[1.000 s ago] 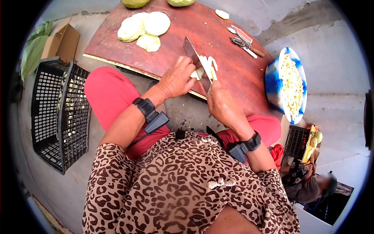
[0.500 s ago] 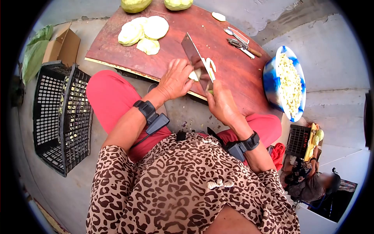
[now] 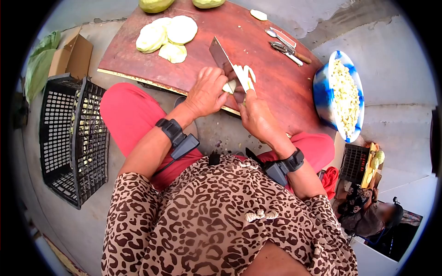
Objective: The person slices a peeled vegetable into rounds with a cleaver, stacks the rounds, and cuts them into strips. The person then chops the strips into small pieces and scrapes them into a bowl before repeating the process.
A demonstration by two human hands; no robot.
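My right hand (image 3: 258, 117) grips the handle of a broad cleaver (image 3: 224, 62) whose blade rests on a reddish wooden board (image 3: 207, 34). My left hand (image 3: 206, 92) presses a small pale vegetable piece (image 3: 229, 86) against the left side of the blade. Thin cut strips (image 3: 245, 74) lie just right of the blade. Both wrists carry black bands.
Halved pale green vegetables (image 3: 166, 34) lie at the board's far left, with a peeler and small knife (image 3: 286, 46) at its far right. A blue-and-white bowl of cut pieces (image 3: 341, 96) stands on the right. A black crate (image 3: 71, 133) and cardboard box (image 3: 69, 53) stand left. Another person sits low right.
The cleaver has gone up and down through the piece, and the cut strips now lie a little further right. My left hand stays on the piece.
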